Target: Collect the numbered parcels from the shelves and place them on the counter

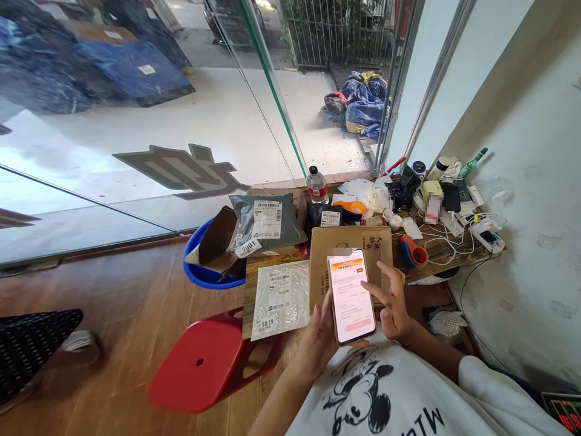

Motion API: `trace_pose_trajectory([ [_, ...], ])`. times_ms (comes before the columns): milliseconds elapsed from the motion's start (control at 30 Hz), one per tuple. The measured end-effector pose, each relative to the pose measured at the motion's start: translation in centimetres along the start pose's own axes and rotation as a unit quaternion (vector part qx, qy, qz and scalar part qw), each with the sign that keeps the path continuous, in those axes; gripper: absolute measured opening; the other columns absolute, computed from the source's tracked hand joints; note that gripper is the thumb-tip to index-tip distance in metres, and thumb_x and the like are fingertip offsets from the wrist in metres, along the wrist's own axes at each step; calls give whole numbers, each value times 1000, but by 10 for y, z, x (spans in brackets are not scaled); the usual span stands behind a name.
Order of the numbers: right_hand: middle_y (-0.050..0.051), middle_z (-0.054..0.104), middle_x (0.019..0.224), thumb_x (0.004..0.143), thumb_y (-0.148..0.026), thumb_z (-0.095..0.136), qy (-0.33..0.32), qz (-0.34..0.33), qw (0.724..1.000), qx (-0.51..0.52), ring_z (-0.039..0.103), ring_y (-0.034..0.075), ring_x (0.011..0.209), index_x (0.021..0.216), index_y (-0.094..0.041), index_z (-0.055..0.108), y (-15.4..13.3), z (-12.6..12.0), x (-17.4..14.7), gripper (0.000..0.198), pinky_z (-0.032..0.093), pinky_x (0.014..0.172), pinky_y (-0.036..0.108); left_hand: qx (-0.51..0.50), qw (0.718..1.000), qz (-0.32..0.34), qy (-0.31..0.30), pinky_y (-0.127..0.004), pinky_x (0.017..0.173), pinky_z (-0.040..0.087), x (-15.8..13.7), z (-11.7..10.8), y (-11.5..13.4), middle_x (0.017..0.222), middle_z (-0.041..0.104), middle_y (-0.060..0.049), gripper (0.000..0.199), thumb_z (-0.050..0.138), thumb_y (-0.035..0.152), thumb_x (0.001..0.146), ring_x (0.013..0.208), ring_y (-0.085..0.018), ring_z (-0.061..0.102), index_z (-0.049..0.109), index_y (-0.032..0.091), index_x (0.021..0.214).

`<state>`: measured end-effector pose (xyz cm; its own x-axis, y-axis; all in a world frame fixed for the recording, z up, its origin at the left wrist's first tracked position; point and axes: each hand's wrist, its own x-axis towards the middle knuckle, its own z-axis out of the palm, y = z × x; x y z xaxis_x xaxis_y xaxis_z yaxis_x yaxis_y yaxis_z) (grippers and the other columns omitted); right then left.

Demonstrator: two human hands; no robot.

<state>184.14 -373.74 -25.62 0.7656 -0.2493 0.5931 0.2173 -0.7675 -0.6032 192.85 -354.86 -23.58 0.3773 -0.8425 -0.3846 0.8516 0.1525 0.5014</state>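
Observation:
My left hand (320, 332) is closed around a smartphone (351, 306), held upright in front of my shirt with its lit pink-and-white screen facing me. Over the screen's right side reaches my right hand (394, 303), its fingers apart and holding nothing. One fingertip is at the screen; I cannot tell whether it touches. Behind the phone lies a cardboard box (381, 248), partly covered by phone and hands. To its left, a white bubble mailer (281, 303) labelled 5019 lies flat on the wooden table. A grey plastic parcel (293, 224) labelled 5001 rests farther back.
A blue basin (195, 280) with open cardboard and a red stool (200, 363) stand left of the table. A bottle (317, 186), tape dispenser (412, 251), cables and a power strip (488, 236) crowd the back and right. A glass front (254, 109) rises behind. A person's foot (77, 348) shows far left.

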Motion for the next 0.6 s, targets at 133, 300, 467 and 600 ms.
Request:
trace_pose_trajectory([
  [133,7,32,160,103,-56,21,1,1,1000,14,44,36,129,147,-37,55,1,2,-1,58,39,106,60,-6,1000,-1,-5,-59,99,56,0,1,0,169,32,3,66,50,74,89,146,-43,39,43,51,150],
  [300,12,31,159,103,-56,26,-12,-6,998,66,40,37,137,161,-32,31,0,4,-2,63,43,106,58,-3,999,-1,34,-56,104,53,1,2,0,168,34,2,77,59,75,84,150,-41,34,40,48,153],
  [467,7,36,154,102,-51,30,9,-83,995,60,44,34,126,145,-38,58,0,6,-9,52,43,103,56,5,999,2,50,-57,108,50,3,7,2,165,41,-2,84,63,76,80,149,-40,36,42,43,154],
  [600,6,38,153,101,-50,31,0,-71,997,22,44,35,123,132,-37,70,-1,6,-11,51,42,102,57,1,998,18,60,-57,114,44,4,8,2,161,46,-2,80,65,76,78,152,-39,32,53,40,148],
])
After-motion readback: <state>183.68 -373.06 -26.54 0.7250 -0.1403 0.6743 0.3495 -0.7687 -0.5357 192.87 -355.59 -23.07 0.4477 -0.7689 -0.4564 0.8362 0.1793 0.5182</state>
